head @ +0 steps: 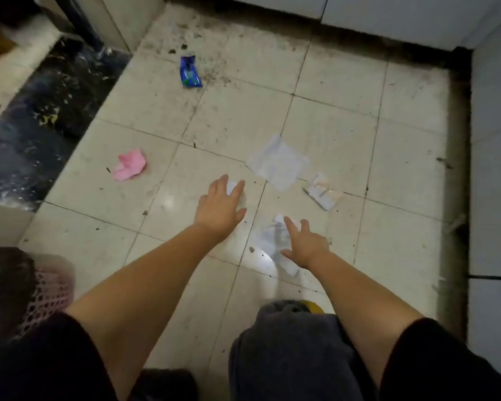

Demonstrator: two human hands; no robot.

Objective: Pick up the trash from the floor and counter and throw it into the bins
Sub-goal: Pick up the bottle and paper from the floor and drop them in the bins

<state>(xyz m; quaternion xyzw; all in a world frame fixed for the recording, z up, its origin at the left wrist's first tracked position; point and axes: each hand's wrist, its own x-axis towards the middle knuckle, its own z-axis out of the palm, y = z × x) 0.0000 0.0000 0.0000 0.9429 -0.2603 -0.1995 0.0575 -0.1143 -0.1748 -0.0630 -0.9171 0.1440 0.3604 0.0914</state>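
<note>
Trash lies scattered on a dirty tiled floor. My left hand (pixel 222 205) hovers, fingers spread, over a small crumpled white paper (pixel 231 188) that shows between its fingers. My right hand (pixel 304 243) is spread over a crumpled white paper (pixel 272 238), its fingers touching it. A flat white tissue (pixel 278 162) lies beyond both hands. A pale torn wrapper (pixel 323 193) lies to its right. A pink crumpled paper (pixel 130 164) lies on the left, and a blue snack wrapper (pixel 189 72) lies farther back.
A dark marble threshold (pixel 41 117) runs along the left. White cabinet fronts (pixel 388 15) line the back and a white wall (pixel 495 140) the right. A pink mesh basket (pixel 51 290) stands at my lower left. My knee (pixel 289 351) is bent below the hands.
</note>
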